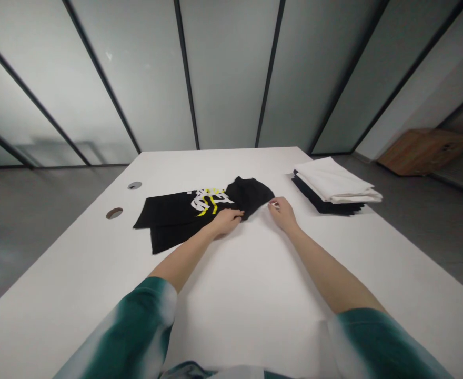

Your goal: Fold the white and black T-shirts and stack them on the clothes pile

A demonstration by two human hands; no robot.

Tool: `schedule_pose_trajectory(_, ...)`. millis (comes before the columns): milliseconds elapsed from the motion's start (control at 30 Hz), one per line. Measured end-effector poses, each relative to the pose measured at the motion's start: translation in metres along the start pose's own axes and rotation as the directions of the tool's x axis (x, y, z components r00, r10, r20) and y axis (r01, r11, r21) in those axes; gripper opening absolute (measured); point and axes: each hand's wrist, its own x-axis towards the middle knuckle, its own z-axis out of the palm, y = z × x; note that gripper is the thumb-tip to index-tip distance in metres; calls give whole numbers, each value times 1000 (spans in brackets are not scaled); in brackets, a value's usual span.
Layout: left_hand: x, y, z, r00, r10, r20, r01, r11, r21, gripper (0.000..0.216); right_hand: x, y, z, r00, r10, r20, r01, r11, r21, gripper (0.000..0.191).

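A black T-shirt point(172, 209) with a white and yellow print lies partly folded near the middle of the table, its lower layers showing offset along the left and near edges. On the near side of the print, my left hand point(227, 220) rests on the cloth with its fingers stretched to the right. My right hand point(282, 211) pinches the shirt's edge at the far right end. Between the hands, a bunched, rounded part of the shirt point(253, 196) rises a little off the table. The undersides of both hands are hidden.
A stack of folded cloth lies to the right, white cloth point(334, 179) over black cloth point(314, 200). Two round holes point(114, 213) pierce the white table point(247, 295) at the left. Frosted glass panels point(227, 73) stand behind; a wooden cabinet point(421, 151) is at far right.
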Motion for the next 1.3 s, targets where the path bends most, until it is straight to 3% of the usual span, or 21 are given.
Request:
schedule_pose_trajectory(67,2,4,4,999,-8,35,14,985,-175,32,3,6,-3,990,-11,-140,4,999,-45,24)
schedule_pose_trajectory(133,8,0,0,988,-117,-97,76,934,-348,28,6,14,-7,982,40,-185,-54,996,-69,30)
schedule_pose_trajectory(167,12,-5,-6,956,-210,-204,98,886,-453,26,7,17,-9,983,80,-168,-93,993,-71,33)
schedule_pose_trajectory(233,18,-21,-24,817,-450,-361,86,715,-694,22,7,23,-11,985,142,-99,-150,986,-77,37)
schedule_pose_trajectory(333,16,-52,-57,583,-749,-314,-47,355,-934,14,6,25,-8,990,141,-4,-140,980,-140,37)
schedule_pose_trajectory(400,7,-73,-76,489,-832,-262,-134,226,-965,10,5,23,-5,993,100,60,-84,972,-218,38)
schedule_pose_trajectory(467,-5,-88,-89,444,-866,-230,-186,162,-969,5,4,22,-2,992,66,110,-31,955,-295,43)
schedule_pose_trajectory(533,-16,-95,-94,466,-858,-218,-212,131,-968,4,3,23,0,992,41,119,2,939,-344,44)
schedule_pose_trajectory(700,-26,-87,-91,631,-720,-289,-186,222,-957,20,2,27,0,990,-26,140,73,936,-344,28)
schedule_pose_trajectory(833,-29,-81,-90,633,-733,-249,-117,227,-967,15,3,22,-3,989,-101,111,121,975,-188,19)
schedule_pose_trajectory(967,-32,-84,-93,626,-734,-264,-102,259,-961,12,4,11,-8,979,-188,-78,178,976,-123,19)
schedule_pose_trajectory(1067,-34,-87,-94,688,-658,-306,-106,326,-939,13,2,4,-13,947,-259,-191,240,964,-119,21)
schedule_pose_trajectory(1167,-34,-88,-94,754,-558,-347,-127,394,-910,19,-1,0,-15,927,-303,-221,288,953,-96,21)
schedule_pose_trajectory(1300,-35,-86,-92,821,-499,-278,-17,465,-885,20,-4,-1,-13,923,-322,-209,308,946,-98,20)
